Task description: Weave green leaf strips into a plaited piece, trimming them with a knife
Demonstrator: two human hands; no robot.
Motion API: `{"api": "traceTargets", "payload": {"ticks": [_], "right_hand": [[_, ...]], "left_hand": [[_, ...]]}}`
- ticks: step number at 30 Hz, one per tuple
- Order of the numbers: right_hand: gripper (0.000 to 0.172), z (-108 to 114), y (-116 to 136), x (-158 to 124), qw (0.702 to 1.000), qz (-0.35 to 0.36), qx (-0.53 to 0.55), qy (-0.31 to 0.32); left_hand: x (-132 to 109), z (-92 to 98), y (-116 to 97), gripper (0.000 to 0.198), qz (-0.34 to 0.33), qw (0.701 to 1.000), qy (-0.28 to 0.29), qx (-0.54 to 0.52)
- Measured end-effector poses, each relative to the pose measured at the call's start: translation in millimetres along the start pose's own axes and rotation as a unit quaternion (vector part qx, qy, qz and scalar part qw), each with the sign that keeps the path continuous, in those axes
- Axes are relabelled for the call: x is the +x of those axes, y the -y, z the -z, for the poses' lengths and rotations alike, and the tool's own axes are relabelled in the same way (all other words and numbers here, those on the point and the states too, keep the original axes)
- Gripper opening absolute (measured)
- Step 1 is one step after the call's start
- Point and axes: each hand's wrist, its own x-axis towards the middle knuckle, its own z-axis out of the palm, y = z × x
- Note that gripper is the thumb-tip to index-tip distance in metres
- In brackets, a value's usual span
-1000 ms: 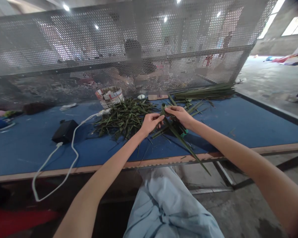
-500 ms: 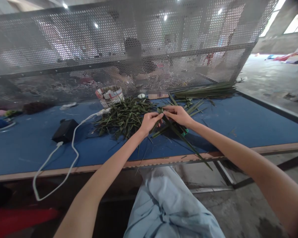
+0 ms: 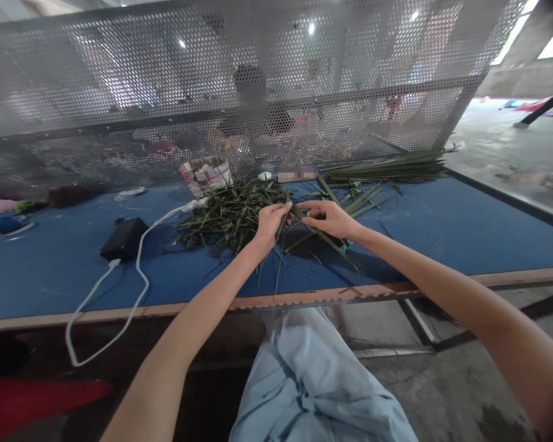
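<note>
My left hand (image 3: pixel 271 224) grips narrow green leaf strips (image 3: pixel 317 228) that run down and right past a small teal object (image 3: pixel 347 247). My right hand (image 3: pixel 329 219) lies just right of the grip, its fingers curled over or just above the strips. I cannot tell whether it holds them. A heap of cut green leaves (image 3: pixel 228 218) lies beside my left hand on the blue table (image 3: pixel 442 239). Behind my right hand sits a long bundle of flat leaves (image 3: pixel 387 167).
A black box (image 3: pixel 124 240) trails a white cable (image 3: pixel 138 276) over the table's front edge. A paper-lined basket (image 3: pixel 206 176) stands behind the heap. A perforated metal screen (image 3: pixel 239 67) rises at the back, with a person (image 3: pixel 253 104) visible through it. My light blue trouser leg (image 3: pixel 313 380) lies below.
My hands have drawn slightly apart, with the right hand shifting right. The long leaf strips have swung up and now end higher on the table, no longer reaching past its front edge.
</note>
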Motion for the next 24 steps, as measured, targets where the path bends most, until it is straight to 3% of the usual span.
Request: {"api": "traceTargets", "payload": {"ticks": [10, 18, 24], "right_hand": [[0.069, 0, 6, -2, 0.992, -0.046, 0.110, 0.028], [0.037, 1, 0, 1, 0.972, -0.110, 0.205, -0.012], [0.026, 1, -13, 3, 0.998, -0.044, 0.029, -0.047]], "left_hand": [[0, 0.4, -3, 0.030, -0.035, 0.999, 0.017, 0.001], [-1, 2.9, -10, 0.028, 0.020, 0.996, 0.061, -0.056], [-6, -1.4, -14, 0.028, 0.045, 0.990, 0.129, -0.045]]}}
